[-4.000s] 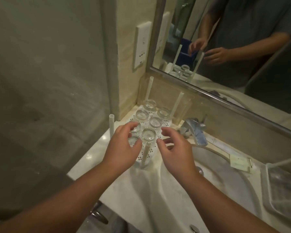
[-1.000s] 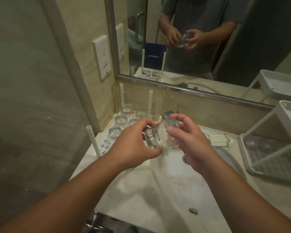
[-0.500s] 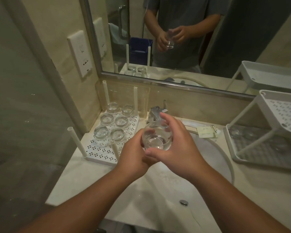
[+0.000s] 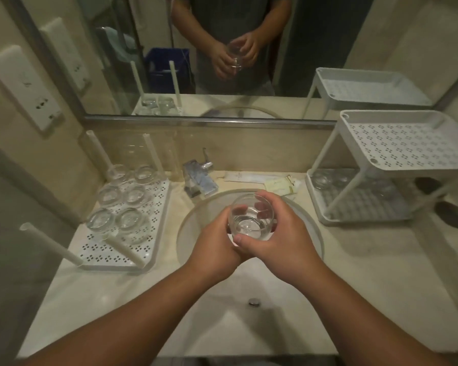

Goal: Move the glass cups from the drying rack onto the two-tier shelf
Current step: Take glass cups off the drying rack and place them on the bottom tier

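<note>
The shelf's (image 4: 397,165) top tier lies bare and open from above. Slanted legs (image 4: 347,188) bar the lower tier's front, where glasses (image 4: 325,179) fill the back-left corner.

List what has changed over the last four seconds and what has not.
One glass cup left the drying rack; both hands, left hand and right hand, turned it mouth up and now hold it over the sink. Six cups stayed upside down on the rack. The two-tier shelf looks unchanged.
</note>
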### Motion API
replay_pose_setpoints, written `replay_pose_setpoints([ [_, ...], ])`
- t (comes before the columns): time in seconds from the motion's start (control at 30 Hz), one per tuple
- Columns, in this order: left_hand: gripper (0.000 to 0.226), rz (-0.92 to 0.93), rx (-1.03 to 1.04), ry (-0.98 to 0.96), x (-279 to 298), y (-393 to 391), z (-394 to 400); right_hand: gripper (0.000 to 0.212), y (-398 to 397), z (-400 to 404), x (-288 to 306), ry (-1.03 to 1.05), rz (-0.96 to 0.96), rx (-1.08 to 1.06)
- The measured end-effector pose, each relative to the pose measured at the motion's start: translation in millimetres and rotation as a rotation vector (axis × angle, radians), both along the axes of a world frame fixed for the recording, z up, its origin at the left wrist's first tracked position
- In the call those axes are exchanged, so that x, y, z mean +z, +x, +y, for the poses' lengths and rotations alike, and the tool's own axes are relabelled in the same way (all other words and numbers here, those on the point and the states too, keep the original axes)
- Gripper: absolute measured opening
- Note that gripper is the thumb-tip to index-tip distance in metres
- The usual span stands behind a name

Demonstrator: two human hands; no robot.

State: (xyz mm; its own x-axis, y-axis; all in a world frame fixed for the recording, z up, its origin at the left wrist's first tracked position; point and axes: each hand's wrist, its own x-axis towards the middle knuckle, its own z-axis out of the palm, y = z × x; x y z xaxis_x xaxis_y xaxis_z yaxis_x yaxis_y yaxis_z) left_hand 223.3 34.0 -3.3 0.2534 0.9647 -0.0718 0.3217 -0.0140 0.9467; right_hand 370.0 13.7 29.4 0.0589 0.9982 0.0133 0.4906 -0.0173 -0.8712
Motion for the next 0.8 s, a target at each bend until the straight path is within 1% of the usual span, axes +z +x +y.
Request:
replay_pose_setpoints([
  [0.1, 0.074, 0.014, -0.063, -0.043, -3.0, 32.7, 1.3, 0.082, 30.9, -5.3, -10.7, -0.008, 0.021, -0.069],
  [0.23, 0.074, 0.066, -0.129, -0.044, -6.9, 78.4, 4.6, 0.081, 73.2, -12.4, -21.2, -0.031, 0.052, -0.151],
  [0.37, 0.082, 0.084, -0.180, -0.106, -13.8, 123.7, 7.4, 0.078, 116.1, -16.9, -28.8, -0.027, 0.076, -0.226],
  [0.5, 0.076, 0.068, -0.201, -0.152, -23.0, 167.1, 9.7, 0.080, 162.5, -18.0, -37.3, -0.055, 0.113, -0.306],
  [0.67, 0.070, 0.118, -0.193, -0.204, -32.7, 212.5, 14.0, 0.084, 215.1, -10.7, -50.3, -0.075, 0.108, -0.331],
  [0.8, 0.068, 0.156, -0.154, -0.244, -36.3, 236.0, 22.9, 0.079, 248.6, -0.9, -65.6, -0.095, 0.123, -0.366],
])
